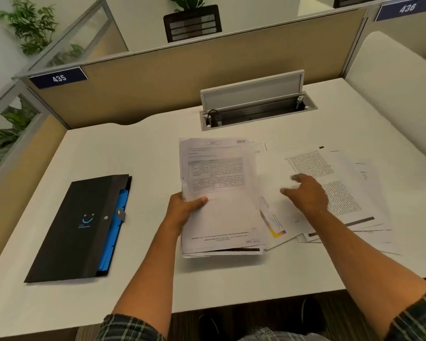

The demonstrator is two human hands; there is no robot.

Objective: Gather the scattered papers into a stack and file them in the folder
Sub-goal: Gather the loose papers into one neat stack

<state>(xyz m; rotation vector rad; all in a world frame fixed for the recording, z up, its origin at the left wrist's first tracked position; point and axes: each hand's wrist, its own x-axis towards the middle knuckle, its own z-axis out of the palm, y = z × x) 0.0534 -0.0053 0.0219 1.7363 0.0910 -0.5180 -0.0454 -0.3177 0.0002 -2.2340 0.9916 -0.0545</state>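
Note:
My left hand (182,210) grips a thick stack of printed papers (219,183) by its left edge, thumb on top, at the middle of the white desk (145,148). My right hand (305,193), blurred, hovers with fingers spread over loose scattered sheets (349,188) lying fanned out on the right. One sheet with a yellow corner (273,222) pokes out beside the stack. The black folder (84,227) with blue dividers showing lies flat at the left, apart from both hands.
An open cable hatch (253,107) with a raised lid sits at the back of the desk. Beige partition walls (182,70) close off the back and left. The desk's front edge runs just below my forearms.

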